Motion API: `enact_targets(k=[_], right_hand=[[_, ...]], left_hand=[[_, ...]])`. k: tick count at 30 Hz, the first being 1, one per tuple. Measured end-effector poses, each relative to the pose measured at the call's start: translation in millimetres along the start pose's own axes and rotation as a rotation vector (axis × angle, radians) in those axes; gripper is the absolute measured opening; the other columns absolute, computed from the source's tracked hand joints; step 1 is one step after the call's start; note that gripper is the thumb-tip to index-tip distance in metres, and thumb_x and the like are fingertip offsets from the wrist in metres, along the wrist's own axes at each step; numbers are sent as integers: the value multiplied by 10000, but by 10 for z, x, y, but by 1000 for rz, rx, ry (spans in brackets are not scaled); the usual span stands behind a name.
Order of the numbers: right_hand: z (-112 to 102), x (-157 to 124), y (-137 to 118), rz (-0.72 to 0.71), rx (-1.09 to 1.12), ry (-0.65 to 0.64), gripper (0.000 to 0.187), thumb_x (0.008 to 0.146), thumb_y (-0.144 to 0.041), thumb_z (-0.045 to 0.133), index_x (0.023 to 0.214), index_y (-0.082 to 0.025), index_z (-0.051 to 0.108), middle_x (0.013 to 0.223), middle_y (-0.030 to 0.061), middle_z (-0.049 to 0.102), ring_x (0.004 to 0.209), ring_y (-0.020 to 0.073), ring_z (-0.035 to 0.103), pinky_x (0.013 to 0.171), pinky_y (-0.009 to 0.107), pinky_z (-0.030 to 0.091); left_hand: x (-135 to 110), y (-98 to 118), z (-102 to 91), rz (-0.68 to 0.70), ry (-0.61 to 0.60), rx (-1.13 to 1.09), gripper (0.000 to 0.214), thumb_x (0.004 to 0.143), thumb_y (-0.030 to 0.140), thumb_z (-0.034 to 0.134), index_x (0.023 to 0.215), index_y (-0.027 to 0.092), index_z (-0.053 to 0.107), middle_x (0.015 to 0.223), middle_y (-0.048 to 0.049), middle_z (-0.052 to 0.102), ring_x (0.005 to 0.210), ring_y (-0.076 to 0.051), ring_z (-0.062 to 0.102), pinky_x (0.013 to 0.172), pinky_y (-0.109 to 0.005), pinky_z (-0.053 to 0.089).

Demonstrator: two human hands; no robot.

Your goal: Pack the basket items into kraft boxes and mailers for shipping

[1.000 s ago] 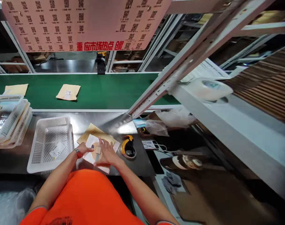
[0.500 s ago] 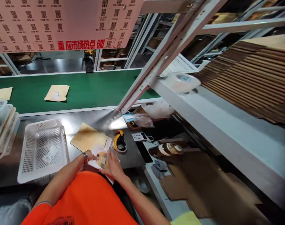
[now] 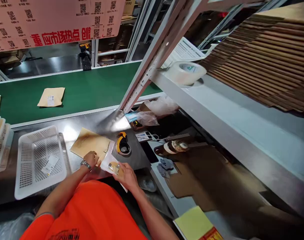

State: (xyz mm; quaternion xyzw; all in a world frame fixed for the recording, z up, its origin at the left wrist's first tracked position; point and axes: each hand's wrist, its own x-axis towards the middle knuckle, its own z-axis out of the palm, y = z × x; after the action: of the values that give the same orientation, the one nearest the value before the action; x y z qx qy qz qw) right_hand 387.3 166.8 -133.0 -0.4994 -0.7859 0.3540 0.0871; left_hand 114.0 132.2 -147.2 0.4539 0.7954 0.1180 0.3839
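Observation:
My right hand (image 3: 125, 173) is closed on a white bubble-wrapped packet (image 3: 111, 163) with a small item and label on it, lifted just off the near edge of the steel table (image 3: 91, 123). My left hand (image 3: 91, 159), with a watch on the wrist, has its fingers curled on the lower edge of a tan padded envelope (image 3: 90, 144) lying flat on the table. The packet's left edge overlaps the envelope's right corner.
A yellow-and-black tape dispenser (image 3: 122, 145) sits right of the envelope. A white perforated basket (image 3: 39, 160) with a label inside stands to the left. Beyond runs a green conveyor (image 3: 96, 86) carrying another envelope (image 3: 51, 97). Shelf frame, tape roll (image 3: 185, 72) and cardboard stack (image 3: 262, 56) rise at right.
The view has swung right. My left hand moved off the white packet onto the tan envelope; my right hand went from lying flat on the packet to gripping it and drew it slightly right.

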Motion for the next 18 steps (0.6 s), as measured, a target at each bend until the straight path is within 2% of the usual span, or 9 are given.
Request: enact_targets(k=[2,4,9,14,18], right_hand=[[14,52,97,10,3,38,714,723,-465,799,1374,-179,741,1218,146,725,1185,390,693,1074,553,578],[41,117,151,17,20,60,688,732,-479,794,1355,-190,755,1222,147,730,1197,390,692,1088,557,573],[177,290,158,55,80,47,742,734,-531,797,1378,-166,751,1250,154,727,1202,365,708,1119,526,561],[332,423,139,96,107,82,845,730,-629,803,1421,-149,725,1302,168,714,1247,358,702,1147,512,546],[342,433,211,107,136,119,805,723,-589,818,1419,-195,726,1284,149,732,1228,363,712,1125,539,558]], left_hand=[[31,25,22,88,22,174,385,966,339,724,1303,153,737,1360,-194,729,1282,-318,687,1066,-356,516],[76,52,51,95,-12,259,407,971,324,715,1329,131,712,1391,-221,697,1299,-342,670,1059,-376,518],[182,53,37,64,-53,305,303,1056,276,562,1257,127,732,1323,-226,714,1227,-319,704,1014,-372,528],[157,73,26,116,-70,354,419,991,306,661,1346,84,668,1363,-251,657,1236,-359,686,994,-386,529],[125,142,81,134,-66,404,419,949,210,665,1336,50,644,1363,-265,628,1251,-372,660,984,-390,529]])
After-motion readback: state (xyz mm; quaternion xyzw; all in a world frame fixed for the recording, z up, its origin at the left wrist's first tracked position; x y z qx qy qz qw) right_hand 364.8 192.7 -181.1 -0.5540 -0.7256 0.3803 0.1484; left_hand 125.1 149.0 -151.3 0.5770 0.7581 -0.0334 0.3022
